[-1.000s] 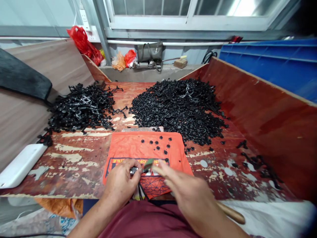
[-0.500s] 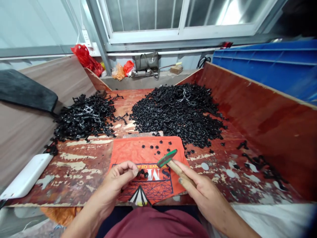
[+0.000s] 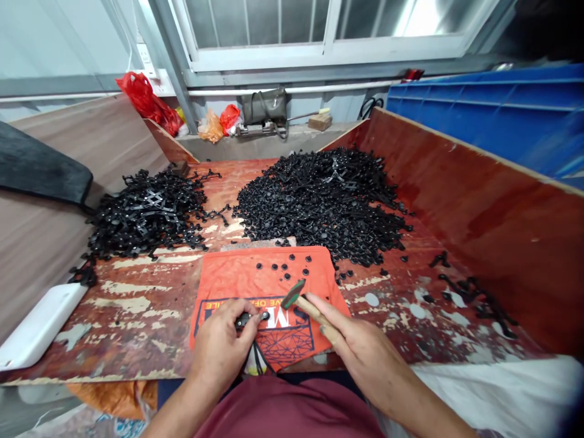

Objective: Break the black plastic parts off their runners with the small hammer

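Note:
My left hand [image 3: 223, 334] pinches a small black linked part [image 3: 244, 320] just above an orange cloth [image 3: 228, 261] printed with letters. The part has a round black end; my fingers cover some of it. In my right hand [image 3: 360, 347] is a hammer with a wooden handle [image 3: 314, 311] and a green-edged head [image 3: 292, 294]. The hammer head hangs over the cloth, a little to the right of the linked part and apart from it. Several round black studs [image 3: 285, 266] lie loose on the upper half of the cloth.
A large heap of black parts [image 3: 319, 201] lies beyond the cloth, and a smaller heap of linked pieces [image 3: 146, 213] is at left. A white power bank-like block [image 3: 43, 325] rests at the left edge. Wooden boards [image 3: 456, 182] wall the bench; a blue crate [image 3: 493, 121] stands right.
My left hand has turned and now holds the black linked part flatter over the cloth. The hammer has moved slightly left and down. The whole view has shifted a little.

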### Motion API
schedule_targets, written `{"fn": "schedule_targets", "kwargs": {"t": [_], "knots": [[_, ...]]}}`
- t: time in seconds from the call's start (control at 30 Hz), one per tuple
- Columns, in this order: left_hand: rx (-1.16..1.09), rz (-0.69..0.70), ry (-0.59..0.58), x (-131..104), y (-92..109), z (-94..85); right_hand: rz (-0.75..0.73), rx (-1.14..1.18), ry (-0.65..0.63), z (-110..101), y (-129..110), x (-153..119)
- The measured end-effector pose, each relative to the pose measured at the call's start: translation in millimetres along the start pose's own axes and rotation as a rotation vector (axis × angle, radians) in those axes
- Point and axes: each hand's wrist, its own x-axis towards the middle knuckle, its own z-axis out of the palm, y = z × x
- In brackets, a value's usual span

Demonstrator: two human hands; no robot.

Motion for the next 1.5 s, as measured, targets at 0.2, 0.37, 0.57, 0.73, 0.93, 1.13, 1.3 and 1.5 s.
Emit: {"fn": "schedule_targets", "kwargs": {"t": [0.2,0.37,0.57,0.73,0.93,1.13,1.3,1.5], "knots": [[0.184,0.029,0.027,-5.7,0.3,5.5,-0.239,-0.19,0.233,4.4,-12.2,-1.7],[0.214,0.047,0.049,-5.2,-0.3,5.9,-0.278,-0.44,0.136,25.0,-8.2,1.4],[0.212,0.029,0.026,-5.0,0.9,3.8,-0.302,-0.45,0.218,30.1,-1.9,-0.1],[0.208,0.021,0.015,-2.7,0.1,3.5,-0.211,-0.382,0.081,29.4,-7.2,5.7],[-0.319,-0.081,-0.02,2.7,5.7,-8.3,-0.045,0.218,0.12,1.2,-10.1,5.3],[-1.101,-0.38,-0.219,-9.0,36.4,-20.9,0.143,0.531,0.248,-0.6,-23.0,16.8],[-1.269,-0.406,-0.272,-18.2,51.8,-15.0,0.077,0.732,0.135,0.4,-55.4,28.3],[-1.291,-0.338,-0.309,-20.7,52.4,-8.9,0.121,0.96,0.01,9.3,-62.1,35.1]]}}
